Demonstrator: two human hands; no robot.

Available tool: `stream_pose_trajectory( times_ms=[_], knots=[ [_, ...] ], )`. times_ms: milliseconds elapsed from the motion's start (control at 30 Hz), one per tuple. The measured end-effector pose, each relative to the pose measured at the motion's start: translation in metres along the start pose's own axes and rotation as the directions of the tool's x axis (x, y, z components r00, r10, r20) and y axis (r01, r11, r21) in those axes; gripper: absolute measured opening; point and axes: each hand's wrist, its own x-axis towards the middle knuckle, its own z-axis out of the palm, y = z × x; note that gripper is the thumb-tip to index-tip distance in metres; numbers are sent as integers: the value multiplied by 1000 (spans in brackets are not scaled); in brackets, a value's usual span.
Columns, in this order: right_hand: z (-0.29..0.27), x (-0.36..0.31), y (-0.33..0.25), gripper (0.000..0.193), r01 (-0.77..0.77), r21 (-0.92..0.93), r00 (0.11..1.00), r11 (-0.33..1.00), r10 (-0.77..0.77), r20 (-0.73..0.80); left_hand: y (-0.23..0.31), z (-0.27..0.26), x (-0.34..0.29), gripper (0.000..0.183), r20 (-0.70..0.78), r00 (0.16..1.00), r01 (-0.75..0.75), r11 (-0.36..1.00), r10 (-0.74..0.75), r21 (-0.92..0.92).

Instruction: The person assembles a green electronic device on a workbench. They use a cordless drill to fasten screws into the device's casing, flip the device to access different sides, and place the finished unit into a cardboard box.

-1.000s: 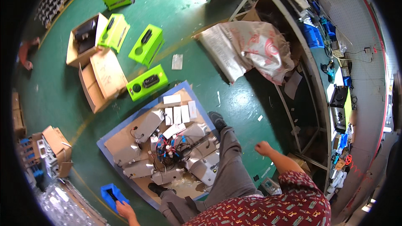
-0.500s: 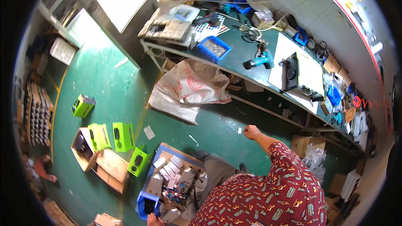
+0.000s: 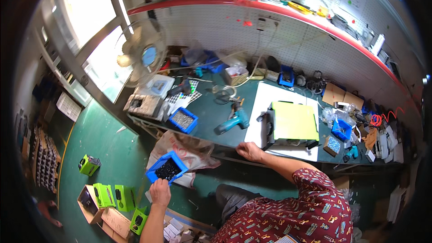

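Note:
My left hand grips the near edge of a blue plastic bin, which holds many small black parts. The bin is in the air over the floor, in front of a white woven sack. At the front edge of the green workbench is my right hand, its fingers curled in; whether anything is inside them is hidden. Just beyond it, on a white sheet, stands a box-shaped device with a yellow-green top and black ends. A teal power drill lies left of the device.
Another blue bin, with small metal pieces, sits on the bench's left part, near a fan. Several green devices and cardboard boxes are on the floor at left. A red-edged shelf runs above the bench.
My left hand has raised the blue bin from the floor-level tray, up and forward. My right hand has come to the bench edge. The view has tilted up toward the bench.

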Motion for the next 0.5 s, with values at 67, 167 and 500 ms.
stream_pose_trajectory(
  times_ms=[67,167,500],
  knots=[
    [-54,25,4,21,66,9,988,998,-64,-142,46,4,62,13,-19,995,-96,995,96,-32],
    [-130,41,36,21,15,96,925,995,23,-378,112,16,157,10,-18,961,-276,958,275,-85],
    [-314,41,172,18,-143,326,677,934,333,-656,323,180,457,6,33,799,-580,785,600,-219]
  ],
)
